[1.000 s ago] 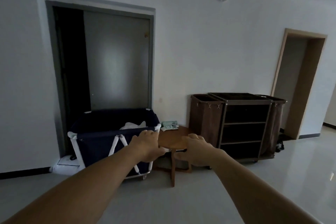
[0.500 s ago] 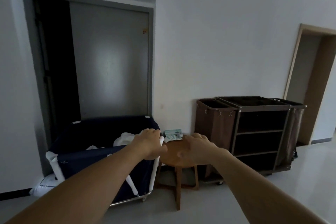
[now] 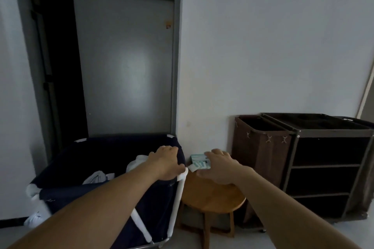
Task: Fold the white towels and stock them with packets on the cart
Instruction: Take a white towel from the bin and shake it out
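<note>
Navy cloth laundry bin (image 3: 121, 147) on the left holds the white towels (image 3: 97, 177), crumpled and not yet folded. My left hand (image 3: 165, 164) rests loose at its corner, gripping nothing. Packets (image 3: 197, 162) lie on a wooden stool (image 3: 212, 198) under my right hand (image 3: 219, 168), whose fingers are relaxed, probably ready to gather them. Rightmost, the dark cart (image 3: 325, 166) stands with bare shelves.
</note>
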A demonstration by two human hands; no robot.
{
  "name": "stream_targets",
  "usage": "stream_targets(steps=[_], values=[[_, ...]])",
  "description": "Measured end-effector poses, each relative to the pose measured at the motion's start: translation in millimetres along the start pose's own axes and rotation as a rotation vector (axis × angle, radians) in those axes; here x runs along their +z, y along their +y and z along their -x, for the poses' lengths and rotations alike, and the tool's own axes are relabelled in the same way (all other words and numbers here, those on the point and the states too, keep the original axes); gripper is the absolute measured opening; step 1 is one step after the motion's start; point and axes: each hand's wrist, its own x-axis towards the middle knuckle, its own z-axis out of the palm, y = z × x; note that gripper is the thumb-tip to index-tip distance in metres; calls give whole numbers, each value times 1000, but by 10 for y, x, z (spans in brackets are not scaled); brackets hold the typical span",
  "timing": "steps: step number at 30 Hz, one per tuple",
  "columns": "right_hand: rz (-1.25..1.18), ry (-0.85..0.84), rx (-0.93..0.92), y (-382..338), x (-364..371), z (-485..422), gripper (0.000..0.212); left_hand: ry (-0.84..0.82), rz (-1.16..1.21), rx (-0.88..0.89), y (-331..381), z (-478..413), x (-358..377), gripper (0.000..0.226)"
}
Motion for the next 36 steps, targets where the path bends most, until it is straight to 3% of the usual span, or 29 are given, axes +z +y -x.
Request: stream_targets(steps=[10, 16, 30, 36], values=[[7, -69, -44, 355, 104, -1528, 75, -20, 36, -92, -279, -1288, 167, 70], [16, -143, -96, 247, 251, -2588, 66, -59, 63, -105, -861, -2218, 309, 70], [72, -231, -98, 52, 732, -4926, 81, -157, 160, -144, -2058, -4061, 577, 70], [64, -340, -166, 32, 1246, -5960, 89, -208, 126, -251, -2544, -4812, 939, 75]])
